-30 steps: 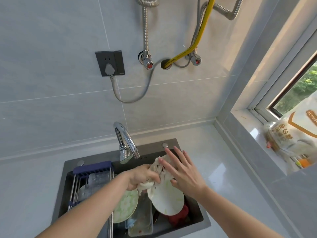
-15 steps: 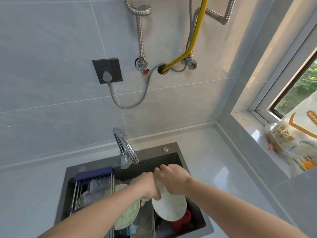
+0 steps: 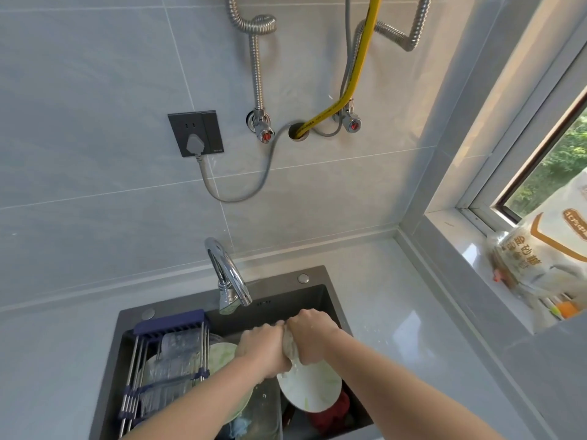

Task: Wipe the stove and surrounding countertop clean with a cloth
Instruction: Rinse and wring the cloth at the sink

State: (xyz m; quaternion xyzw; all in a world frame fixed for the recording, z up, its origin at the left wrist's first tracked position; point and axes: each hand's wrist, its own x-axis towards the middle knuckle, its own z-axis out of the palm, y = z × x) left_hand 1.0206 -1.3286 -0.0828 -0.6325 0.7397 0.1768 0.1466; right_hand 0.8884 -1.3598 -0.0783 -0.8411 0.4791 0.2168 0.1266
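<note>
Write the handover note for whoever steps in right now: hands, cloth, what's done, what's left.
Left hand and right hand: both grip the whitish cloth, bunched between them as if wringing it, over the dark sink.
Under the hands: a white plate among other dishes; a blue-ended rack spans the sink's left side. The faucet shows no running water.
Done: cloth is in hand; apparently being squeezed out.
Left: all wiping. The stove is not in view; the countertop to the right shows no wiping underway.
</note>
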